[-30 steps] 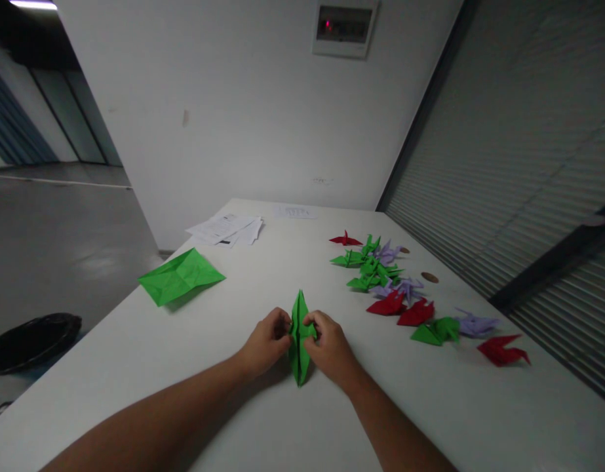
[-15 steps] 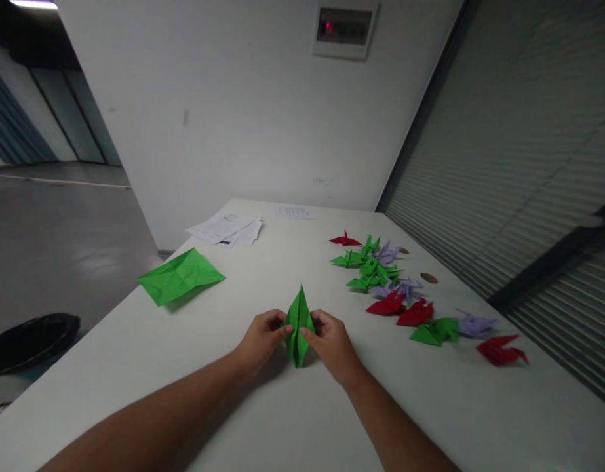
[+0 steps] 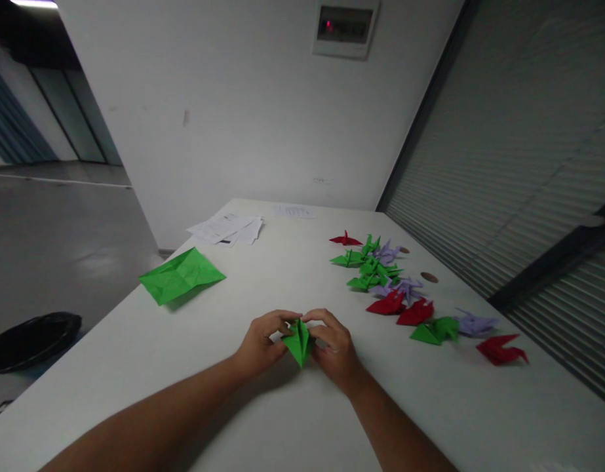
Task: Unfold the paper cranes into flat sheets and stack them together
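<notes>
A folded piece of green origami paper [image 3: 299,342] is between my two hands, low over the white table [image 3: 263,406]. Its pointed lower end faces me, with a crease down the middle. My left hand [image 3: 265,339] grips its left side, fingers curled over the top. From the right, my right hand [image 3: 334,346] holds the other side, its index fingertip at the top edge beside the left fingertips. The fingers hide the upper part and outer edges of the paper.
A creased green sheet [image 3: 181,276] lies at the left table edge, near white printed papers [image 3: 228,229]. On the right is a cluster of green, purple and red paper cranes [image 3: 375,269], with a red crane [image 3: 501,350] nearest. A black-lined bin [image 3: 34,341] stands at lower left.
The tall upper point of the green paper no longer stands up; the paper looks shorter. My fingers have moved from its sides up to its top edge.
</notes>
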Demonstrator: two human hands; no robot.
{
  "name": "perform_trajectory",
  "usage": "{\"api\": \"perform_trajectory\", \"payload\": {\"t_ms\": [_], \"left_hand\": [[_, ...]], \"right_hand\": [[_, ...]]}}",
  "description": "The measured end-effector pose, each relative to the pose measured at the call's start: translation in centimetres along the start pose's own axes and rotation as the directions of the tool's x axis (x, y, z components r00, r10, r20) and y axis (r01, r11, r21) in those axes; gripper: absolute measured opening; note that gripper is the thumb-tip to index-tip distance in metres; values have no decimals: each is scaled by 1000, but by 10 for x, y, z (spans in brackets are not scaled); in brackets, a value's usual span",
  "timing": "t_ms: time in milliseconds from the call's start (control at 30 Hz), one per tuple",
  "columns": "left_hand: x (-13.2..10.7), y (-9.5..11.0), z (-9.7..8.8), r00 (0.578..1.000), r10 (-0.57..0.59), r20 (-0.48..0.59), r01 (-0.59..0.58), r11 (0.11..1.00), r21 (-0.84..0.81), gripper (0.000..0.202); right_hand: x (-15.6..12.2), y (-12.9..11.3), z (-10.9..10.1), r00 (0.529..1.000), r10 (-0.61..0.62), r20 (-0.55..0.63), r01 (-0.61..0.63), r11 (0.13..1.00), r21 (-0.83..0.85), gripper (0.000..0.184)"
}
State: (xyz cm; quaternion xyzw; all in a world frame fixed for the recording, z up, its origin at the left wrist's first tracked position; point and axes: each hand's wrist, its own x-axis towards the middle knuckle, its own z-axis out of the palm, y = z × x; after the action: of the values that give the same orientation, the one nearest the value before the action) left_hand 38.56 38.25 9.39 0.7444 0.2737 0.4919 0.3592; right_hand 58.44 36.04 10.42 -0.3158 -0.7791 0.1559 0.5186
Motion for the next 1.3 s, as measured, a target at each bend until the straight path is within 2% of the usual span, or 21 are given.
{"api": "perform_trajectory", "payload": {"t_ms": [233, 400, 533, 667, 767, 1033, 1200, 1300], "left_hand": [[-1, 0, -2, 999, -45, 15, 46, 996, -81, 20], [-1, -8, 1, 996, -92, -3, 89, 970, -225, 13], [0, -10, 7, 965, -263, 9, 239, 862, -447, 24], [1, -11, 13, 910, -413, 38, 351, 719, -600, 35], [1, -11, 14, 890, -447, 91, 392, 645, -656, 38], [2, -4, 14, 854, -491, 173, 449, 525, -723, 41], [2, -10, 15, 832, -548, 88, 453, 578, -679, 34], [4, -9, 16, 823, -567, 31, 432, 590, -682, 37]], "right_hand": [[-2, -1, 4, 993, 119, -23, -119, 992, 37, 12], [-6, 6, 10, 944, 328, -43, -323, 942, 93, 17], [-5, 11, 13, 905, 421, 65, -423, 870, 253, 8], [-4, 11, 16, 833, 539, 126, -539, 739, 404, 21], [-4, 8, 18, 764, 616, 189, -620, 623, 477, 25], [-4, 0, 19, 680, 686, 257, -666, 433, 608, 31], [-5, 5, 18, 658, 668, 346, -693, 359, 625, 33], [-5, 6, 19, 657, 670, 347, -690, 349, 634, 30]]}}
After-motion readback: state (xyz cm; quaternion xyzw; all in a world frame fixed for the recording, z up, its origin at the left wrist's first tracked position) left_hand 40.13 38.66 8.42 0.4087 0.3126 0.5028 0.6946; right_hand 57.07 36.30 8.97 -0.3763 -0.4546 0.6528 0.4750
